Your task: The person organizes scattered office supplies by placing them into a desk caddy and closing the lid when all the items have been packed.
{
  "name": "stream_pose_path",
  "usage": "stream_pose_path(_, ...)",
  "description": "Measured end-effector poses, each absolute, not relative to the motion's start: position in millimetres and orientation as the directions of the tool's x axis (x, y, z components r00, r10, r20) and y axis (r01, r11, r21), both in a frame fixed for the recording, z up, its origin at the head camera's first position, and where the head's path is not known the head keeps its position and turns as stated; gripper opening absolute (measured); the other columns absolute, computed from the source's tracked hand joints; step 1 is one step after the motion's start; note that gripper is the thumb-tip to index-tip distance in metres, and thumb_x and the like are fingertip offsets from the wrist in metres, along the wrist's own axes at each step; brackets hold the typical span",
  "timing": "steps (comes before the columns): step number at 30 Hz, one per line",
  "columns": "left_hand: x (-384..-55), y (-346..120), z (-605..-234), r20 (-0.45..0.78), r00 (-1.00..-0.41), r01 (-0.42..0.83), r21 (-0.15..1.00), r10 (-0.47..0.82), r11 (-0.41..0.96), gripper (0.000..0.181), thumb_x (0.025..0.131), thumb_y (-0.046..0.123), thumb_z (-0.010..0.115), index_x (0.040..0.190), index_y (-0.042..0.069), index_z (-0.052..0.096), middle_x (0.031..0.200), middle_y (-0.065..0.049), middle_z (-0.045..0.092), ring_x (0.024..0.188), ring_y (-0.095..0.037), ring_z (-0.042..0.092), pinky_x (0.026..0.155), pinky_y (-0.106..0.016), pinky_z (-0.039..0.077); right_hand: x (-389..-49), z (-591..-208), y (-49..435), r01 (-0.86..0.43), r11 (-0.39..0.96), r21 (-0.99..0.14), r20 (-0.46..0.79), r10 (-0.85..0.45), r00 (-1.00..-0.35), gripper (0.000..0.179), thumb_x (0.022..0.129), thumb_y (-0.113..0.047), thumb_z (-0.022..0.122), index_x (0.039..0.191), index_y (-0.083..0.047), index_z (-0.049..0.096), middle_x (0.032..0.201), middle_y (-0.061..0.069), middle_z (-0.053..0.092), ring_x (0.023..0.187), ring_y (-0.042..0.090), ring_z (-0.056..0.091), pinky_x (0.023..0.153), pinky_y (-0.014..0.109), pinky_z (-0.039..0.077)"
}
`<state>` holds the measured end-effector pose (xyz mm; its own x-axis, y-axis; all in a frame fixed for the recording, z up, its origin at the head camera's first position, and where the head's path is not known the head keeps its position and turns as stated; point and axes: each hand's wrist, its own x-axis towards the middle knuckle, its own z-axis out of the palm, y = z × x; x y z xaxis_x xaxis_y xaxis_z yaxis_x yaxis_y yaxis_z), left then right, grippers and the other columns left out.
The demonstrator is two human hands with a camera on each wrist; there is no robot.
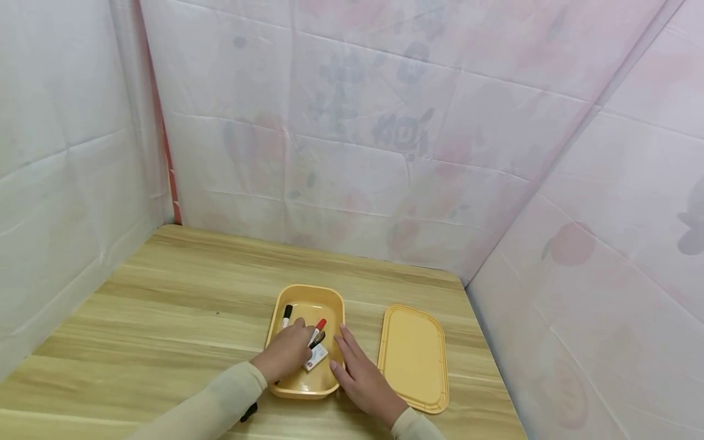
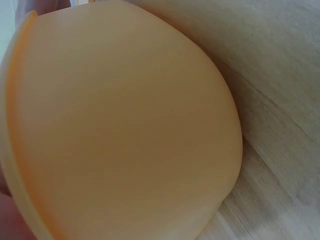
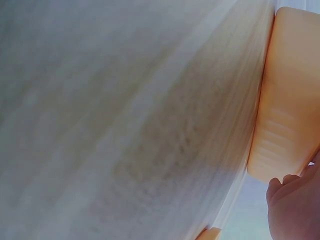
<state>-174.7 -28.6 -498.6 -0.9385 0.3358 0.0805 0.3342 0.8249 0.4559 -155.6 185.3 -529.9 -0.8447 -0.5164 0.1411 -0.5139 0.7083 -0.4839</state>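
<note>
A yellow plastic box [image 1: 305, 391] stands uncovered on the table. My left hand [image 1: 287, 351] reaches in over its left rim, fingers curled around a dark pen [image 1: 318, 340] whose clip end pokes out by the thumb. Close to those fingers lie a red-capped marker [image 1: 321, 324] and a small white block [image 1: 316, 358] with printing. Beyond the knuckles is a black-capped marker [image 1: 287, 313], partly covered. My right hand [image 1: 365, 382] rests against the box's right side with fairly straight fingers, its thumb near the rim. The box's outer wall [image 2: 125, 120] fills most of the left wrist view.
To the right of the box, the matching yellow lid [image 1: 415, 360] lies flat on the wood-grain table [image 1: 165, 324]. Pale printed sheets [image 1: 352, 140] hang as walls behind and at both sides. The table's right edge [image 1: 497, 360] runs close beyond the lid.
</note>
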Motion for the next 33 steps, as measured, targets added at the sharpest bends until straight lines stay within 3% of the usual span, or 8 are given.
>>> stream_pose_path(10,-176,-32,-499,0.043,-0.949,0.296,0.459,0.312,0.838,0.04,0.079,0.019,0.075,0.115,0.003,0.066,0.084,-0.003,0.049,0.067,-0.015,0.044,0.056,-0.028,0.038,-156,-528,184,-0.512,0.709,-0.484,0.139,-0.516,-0.845,0.056,0.102,-0.04,0.039,0.151,-0.015,0.029,0.161,-0.003,0.009,0.143,0.017,0.021,0.109,0.046,0.033)
stream_pose_path(18,-177,-36,-493,0.063,-0.953,0.295,0.416,0.296,0.86,0.049,0.077,0.027,0.077,0.119,0.004,0.065,0.089,-0.002,0.053,0.072,-0.015,0.044,0.061,-0.03,0.041,-155,-530,184,-0.51,0.714,-0.48,0.139,-0.512,-0.848,0.057,0.102,-0.041,0.039,0.151,-0.015,0.029,0.161,-0.004,0.009,0.143,0.017,0.021,0.109,0.047,0.033)
stream_pose_path(25,-177,-33,-488,0.036,-0.957,0.274,0.43,0.286,0.861,0.043,0.08,0.034,0.075,0.112,0.007,0.067,0.085,0.001,0.05,0.071,-0.016,0.043,0.056,-0.03,0.037,-155,-531,184,-0.519,0.708,-0.479,0.153,-0.515,-0.844,0.057,0.102,-0.04,0.039,0.151,-0.014,0.028,0.161,-0.002,0.009,0.143,0.019,0.023,0.108,0.047,0.034)
stream_pose_path(33,-173,-28,-478,0.041,-0.96,0.269,0.397,0.276,0.877,0.05,0.08,0.037,0.074,0.122,0.009,0.065,0.099,-0.003,0.057,0.079,-0.015,0.048,0.062,-0.033,0.044,-155,-528,185,-0.514,0.714,-0.475,0.13,-0.521,-0.843,0.058,0.102,-0.043,0.037,0.151,-0.014,0.027,0.161,-0.002,0.009,0.143,0.02,0.023,0.108,0.048,0.034)
